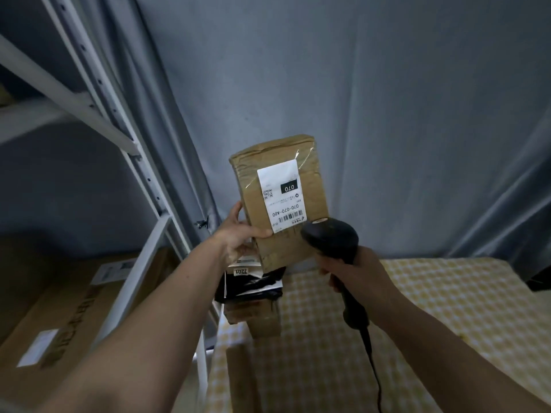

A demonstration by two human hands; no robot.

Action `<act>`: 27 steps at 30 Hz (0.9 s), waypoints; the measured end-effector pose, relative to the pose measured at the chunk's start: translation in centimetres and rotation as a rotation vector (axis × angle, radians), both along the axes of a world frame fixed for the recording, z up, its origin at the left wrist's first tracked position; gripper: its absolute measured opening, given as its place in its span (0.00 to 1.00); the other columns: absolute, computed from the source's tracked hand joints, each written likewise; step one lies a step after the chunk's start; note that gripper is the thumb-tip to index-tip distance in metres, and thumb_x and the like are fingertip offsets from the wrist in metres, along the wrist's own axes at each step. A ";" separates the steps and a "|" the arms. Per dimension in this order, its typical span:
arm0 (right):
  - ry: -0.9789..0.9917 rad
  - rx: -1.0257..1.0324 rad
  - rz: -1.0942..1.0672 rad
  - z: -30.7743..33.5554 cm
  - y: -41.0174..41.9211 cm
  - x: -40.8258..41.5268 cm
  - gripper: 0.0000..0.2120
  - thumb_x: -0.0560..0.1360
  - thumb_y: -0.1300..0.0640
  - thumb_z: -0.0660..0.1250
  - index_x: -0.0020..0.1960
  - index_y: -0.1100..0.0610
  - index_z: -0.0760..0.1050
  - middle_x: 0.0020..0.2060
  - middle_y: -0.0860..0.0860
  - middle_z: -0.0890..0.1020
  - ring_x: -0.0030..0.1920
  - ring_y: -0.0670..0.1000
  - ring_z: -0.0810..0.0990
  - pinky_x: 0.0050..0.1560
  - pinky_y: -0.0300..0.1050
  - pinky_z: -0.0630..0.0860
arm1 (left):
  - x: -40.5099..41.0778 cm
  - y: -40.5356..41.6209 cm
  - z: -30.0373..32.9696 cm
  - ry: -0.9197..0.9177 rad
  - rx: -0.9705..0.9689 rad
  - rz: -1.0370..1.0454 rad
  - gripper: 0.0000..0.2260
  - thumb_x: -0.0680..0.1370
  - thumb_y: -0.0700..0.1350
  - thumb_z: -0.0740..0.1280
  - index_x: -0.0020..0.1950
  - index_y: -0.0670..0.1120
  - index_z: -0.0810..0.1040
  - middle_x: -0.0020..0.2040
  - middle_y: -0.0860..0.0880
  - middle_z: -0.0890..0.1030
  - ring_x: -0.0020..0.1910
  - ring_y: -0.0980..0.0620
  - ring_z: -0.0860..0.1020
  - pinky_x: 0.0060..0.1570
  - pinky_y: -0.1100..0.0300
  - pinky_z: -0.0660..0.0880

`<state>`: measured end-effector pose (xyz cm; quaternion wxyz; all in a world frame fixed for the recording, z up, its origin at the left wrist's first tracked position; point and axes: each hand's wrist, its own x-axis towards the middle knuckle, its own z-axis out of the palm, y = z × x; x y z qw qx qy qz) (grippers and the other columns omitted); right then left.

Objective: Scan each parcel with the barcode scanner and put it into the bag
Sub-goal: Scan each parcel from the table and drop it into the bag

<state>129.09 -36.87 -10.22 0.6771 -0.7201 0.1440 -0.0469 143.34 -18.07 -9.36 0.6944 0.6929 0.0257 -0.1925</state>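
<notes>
My right hand [351,271] is wrapped around the handle of the barcode scanner [334,242], its head tipped up just beside the lower edge of the label [281,198]. My left hand [241,236] holds the parcel [280,201] upright in the air, thumb pinched on the front near the bottom corner, fingers behind where I cannot see them.

The risks as I judge them: I hold the box by one low corner only, so it could twist or slip out while I aim. The scanner sits very close to the barcode and at an angle, and the clear tape over the label is shiny, so the read may fail. The cord [372,371] trails down toward me and could snag on a carton as I turn. I see no bag from here, so I will have to look for it while both hands are full.

Below my hands is a table [417,308] under a yellow checked cloth, with a small stack of parcels [253,293] at its left edge, a black one on top of brown ones. To my left stands a white metal rack [143,180] with a large carton [59,308] on its lower level. Behind everything hangs a grey curtain [357,99] in a dim room.
</notes>
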 end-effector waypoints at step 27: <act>-0.049 -0.074 -0.044 0.1 4.4 -2.4 0.11 0.73 0.62 0.69 0.48 0.71 0.76 0.37 0.68 0.78 0.33 0.54 0.73 0.36 0.46 0.72 | -0.9 4.0 -0.3 -0.005 -0.065 -0.043 0.47 0.67 0.25 0.71 0.78 0.54 0.57 0.52 0.46 0.81 0.50 0.46 0.78 0.55 0.33 0.74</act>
